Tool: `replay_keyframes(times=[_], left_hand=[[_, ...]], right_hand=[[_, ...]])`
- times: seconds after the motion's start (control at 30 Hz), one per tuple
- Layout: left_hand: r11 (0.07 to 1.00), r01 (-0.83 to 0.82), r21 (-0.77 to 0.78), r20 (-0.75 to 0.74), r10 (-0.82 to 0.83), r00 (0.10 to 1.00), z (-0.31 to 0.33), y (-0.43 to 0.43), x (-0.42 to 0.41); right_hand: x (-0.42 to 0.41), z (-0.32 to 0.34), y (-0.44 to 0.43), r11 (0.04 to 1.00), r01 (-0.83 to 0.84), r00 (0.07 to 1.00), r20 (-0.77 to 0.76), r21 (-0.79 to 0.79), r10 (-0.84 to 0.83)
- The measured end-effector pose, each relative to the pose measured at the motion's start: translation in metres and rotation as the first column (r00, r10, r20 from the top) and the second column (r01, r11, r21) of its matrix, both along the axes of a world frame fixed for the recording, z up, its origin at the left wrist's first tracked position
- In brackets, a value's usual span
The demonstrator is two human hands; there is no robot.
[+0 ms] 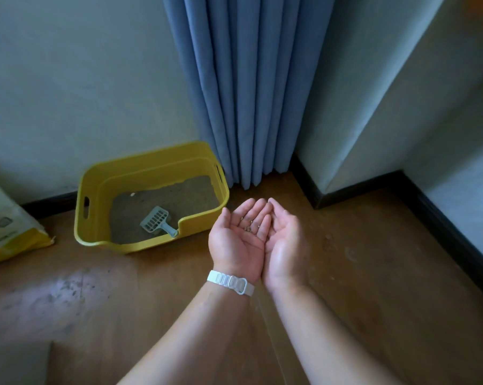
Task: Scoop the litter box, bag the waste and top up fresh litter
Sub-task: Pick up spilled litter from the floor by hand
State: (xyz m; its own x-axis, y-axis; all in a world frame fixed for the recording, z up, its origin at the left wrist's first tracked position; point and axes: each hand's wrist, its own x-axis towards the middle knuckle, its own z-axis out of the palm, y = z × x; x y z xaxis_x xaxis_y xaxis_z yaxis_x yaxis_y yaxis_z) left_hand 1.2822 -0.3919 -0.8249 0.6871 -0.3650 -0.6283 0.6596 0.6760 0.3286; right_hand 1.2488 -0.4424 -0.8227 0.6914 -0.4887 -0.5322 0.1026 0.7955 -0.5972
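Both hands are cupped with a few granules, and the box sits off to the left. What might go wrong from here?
1. The granules lie loose by the seam between left hand and right hand; parting the palms would likely drop them on the floor.
2. The litter box is beside the hands, not under them, so the carry may spill some.

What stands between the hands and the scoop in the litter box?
The left hand and right hand, cupped palms up with a few litter grains, sit right of the yellow litter box. Only its own wall lies between them and the scoop, which lies on the litter inside, handle at the front notch.
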Motion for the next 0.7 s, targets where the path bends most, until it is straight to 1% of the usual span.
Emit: replay_keyframes(times=[0.13, 0.27, 0.4, 0.53, 0.7], left_hand=[[1.0, 0.002, 0.009, -0.021, -0.002, 1.0, 0.06, -0.004, -0.01], [0.997, 0.032, 0.076, -0.027, -0.031, 0.999, 0.151, -0.003, -0.025], [0.995, 0.057, 0.088, -0.036, -0.054, 0.998, 0.254, -0.004, -0.034], [0.993, 0.085, 0.078, -0.013, -0.085, 0.996, 0.365, -0.014, -0.044], [0.992, 0.116, 0.047, 0.02, -0.117, 0.993, 0.496, -0.035, -0.062]], right_hand=[[-0.011, 0.059, -0.002, 0.999, 0.024, 0.999, -0.023, 0.038, -0.024], [-0.024, 0.145, 0.002, 0.992, 0.042, 0.997, -0.063, 0.122, -0.035], [-0.035, 0.25, 0.001, 0.986, 0.054, 0.996, -0.079, 0.158, -0.042], [-0.045, 0.359, -0.007, 0.979, 0.108, 0.992, -0.09, 0.175, -0.093], [-0.068, 0.497, -0.028, 0.981, 0.141, 0.988, -0.086, 0.135, -0.13]])
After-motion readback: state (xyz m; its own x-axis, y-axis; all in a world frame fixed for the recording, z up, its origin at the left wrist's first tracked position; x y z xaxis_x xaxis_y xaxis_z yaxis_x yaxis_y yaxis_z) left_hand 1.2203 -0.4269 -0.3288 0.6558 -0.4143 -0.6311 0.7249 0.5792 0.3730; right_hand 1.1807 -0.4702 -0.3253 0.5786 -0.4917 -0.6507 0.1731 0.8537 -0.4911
